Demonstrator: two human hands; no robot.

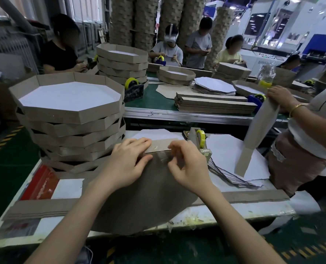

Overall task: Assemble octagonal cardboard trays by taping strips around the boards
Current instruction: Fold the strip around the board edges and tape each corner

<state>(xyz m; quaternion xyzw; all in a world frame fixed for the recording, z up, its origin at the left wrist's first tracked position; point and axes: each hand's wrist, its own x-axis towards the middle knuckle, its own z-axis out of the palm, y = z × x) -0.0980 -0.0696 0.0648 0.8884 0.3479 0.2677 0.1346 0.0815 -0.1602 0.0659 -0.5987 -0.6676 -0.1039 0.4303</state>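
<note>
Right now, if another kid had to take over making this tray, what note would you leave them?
Left hand presses flat on the strip and the brown board.
Right hand pinches the clear tape over their seam.
The tape dispenser stands just behind the right hand. The finished trays are stacked on the left, and spare strips lie along the near edge.
Done: one strip section set against the board, tape going on.
Left: smooth this tape, then fold and tape the strip round the other sides.
</note>
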